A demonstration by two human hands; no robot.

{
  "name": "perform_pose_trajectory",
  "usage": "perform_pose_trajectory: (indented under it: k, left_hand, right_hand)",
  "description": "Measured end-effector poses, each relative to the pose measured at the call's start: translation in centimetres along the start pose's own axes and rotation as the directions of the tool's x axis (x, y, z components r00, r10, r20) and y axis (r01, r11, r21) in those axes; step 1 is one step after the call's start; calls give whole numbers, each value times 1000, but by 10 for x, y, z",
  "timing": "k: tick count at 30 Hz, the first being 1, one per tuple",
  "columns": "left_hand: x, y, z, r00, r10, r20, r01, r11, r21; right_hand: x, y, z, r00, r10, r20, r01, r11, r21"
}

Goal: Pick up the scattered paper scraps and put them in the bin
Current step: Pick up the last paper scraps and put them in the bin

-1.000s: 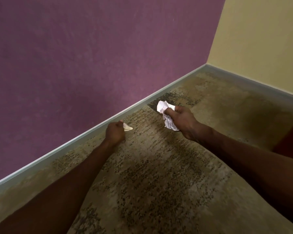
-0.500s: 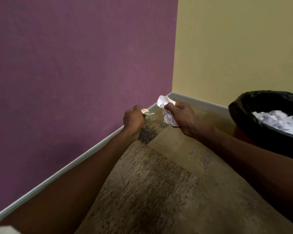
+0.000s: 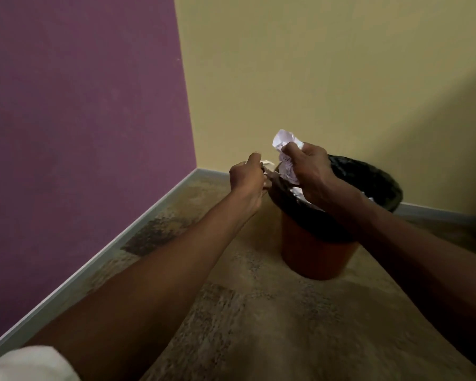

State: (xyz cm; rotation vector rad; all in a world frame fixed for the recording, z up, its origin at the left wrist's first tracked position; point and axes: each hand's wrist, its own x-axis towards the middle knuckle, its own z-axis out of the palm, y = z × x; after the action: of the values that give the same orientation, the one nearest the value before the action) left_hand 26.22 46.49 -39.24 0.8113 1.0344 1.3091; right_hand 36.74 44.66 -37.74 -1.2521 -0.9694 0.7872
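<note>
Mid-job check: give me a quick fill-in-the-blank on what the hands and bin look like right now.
1. The right hand grips a crumpled wad of ____ paper.
2. The bin has an orange body and a ____ liner.
3. The left hand holds a small scrap beside the bin's ____.
4. The wall behind the bin is ____.

Missing words: white; black; rim; yellow

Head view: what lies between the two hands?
In the head view, only the bin's black-lined near rim shows between left hand and right hand.
</note>
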Motion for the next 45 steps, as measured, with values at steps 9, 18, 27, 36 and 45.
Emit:
perform_pose_trajectory:
  k: [9,18,27,36,45]
  left_hand:
    - [24,-19,108,997,-10,82,-16,950,312]
    - [40,-56,95,926,-205,317,93,937,336]
    - [41,-68,78,978,3,211,-67,952,300]
    - [36,-54,42,969,245,-40,-208,890,407]
    - [67,-70,32,943,291,-164,-125,764,633]
  right_hand:
    - [41,-4,-92,942,-244,-231,117,883,-454]
    - [56,43,-127,998,61,-29,-62,655,-753]
    - [45,37,-121,940,-341,27,207,504,-838]
    - [40,36,-130,923,-382,53,182,310,-933]
    - [67,56,-208,900,-372,-228,-115,302,-946]
